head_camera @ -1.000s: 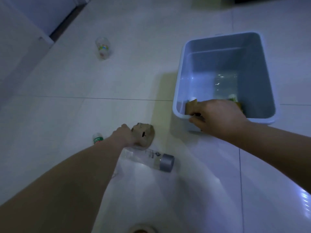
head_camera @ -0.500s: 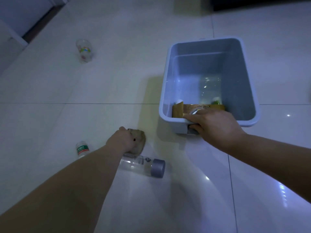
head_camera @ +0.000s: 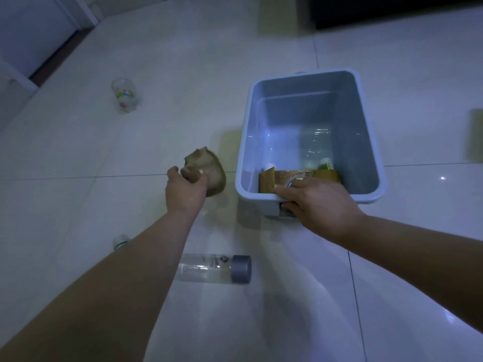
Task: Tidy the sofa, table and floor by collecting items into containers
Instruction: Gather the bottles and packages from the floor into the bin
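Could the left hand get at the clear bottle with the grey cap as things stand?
Probably not yet: the left hand is gripping the brown crumpled object. The clear bottle lies unobstructed beside that forearm.

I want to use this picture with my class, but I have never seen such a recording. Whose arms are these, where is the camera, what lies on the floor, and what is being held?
There is no machine here: a person wears one wide-angle camera on the head, looking down at their own bare hands. The left hand grips a crumpled brown paper bag. The right hand holds the near rim of a grey-blue plastic tub, which stands on the white tiled floor and already contains a brown cardboard box and some bottles. On the floor lie a clear plastic bottle with a grey cap, a clear printed plastic cup and a small bottle with a green label, partly hidden by the left arm.
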The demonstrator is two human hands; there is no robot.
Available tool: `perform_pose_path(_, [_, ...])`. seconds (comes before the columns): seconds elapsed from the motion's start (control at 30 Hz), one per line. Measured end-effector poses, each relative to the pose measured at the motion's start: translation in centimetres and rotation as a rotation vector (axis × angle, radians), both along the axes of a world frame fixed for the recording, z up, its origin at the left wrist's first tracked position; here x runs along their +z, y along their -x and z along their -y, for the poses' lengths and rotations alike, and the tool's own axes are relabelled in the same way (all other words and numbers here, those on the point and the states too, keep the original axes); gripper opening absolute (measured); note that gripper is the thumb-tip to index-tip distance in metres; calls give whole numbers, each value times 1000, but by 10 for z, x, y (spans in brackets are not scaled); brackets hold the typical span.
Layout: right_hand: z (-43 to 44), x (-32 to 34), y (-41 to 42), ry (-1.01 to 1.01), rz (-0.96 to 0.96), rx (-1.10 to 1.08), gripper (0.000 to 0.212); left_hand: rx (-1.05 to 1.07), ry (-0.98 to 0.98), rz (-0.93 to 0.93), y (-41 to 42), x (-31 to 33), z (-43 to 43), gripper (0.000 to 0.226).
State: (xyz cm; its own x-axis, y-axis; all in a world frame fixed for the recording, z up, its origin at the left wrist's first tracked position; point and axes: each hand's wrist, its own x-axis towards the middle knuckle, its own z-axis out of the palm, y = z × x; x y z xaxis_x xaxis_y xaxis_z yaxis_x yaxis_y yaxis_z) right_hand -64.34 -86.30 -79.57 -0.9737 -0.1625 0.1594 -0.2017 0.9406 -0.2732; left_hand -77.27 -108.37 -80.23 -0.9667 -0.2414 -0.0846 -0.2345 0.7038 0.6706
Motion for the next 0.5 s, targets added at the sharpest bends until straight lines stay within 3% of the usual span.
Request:
perform_pose_path(0.33, [0, -4, 8, 0, -39, 27, 20, 2, -524, -364, 11, 44, -62, 64])
perform_pose_path(0.4, [0, -5, 8, 0, -49, 27, 21, -79, -561, -327, 7, 47, -75, 65])
perform_pose_path(0.5, [0, -4, 8, 1, -58, 21, 24, -209, -469, -291, -2, 48, -93, 67])
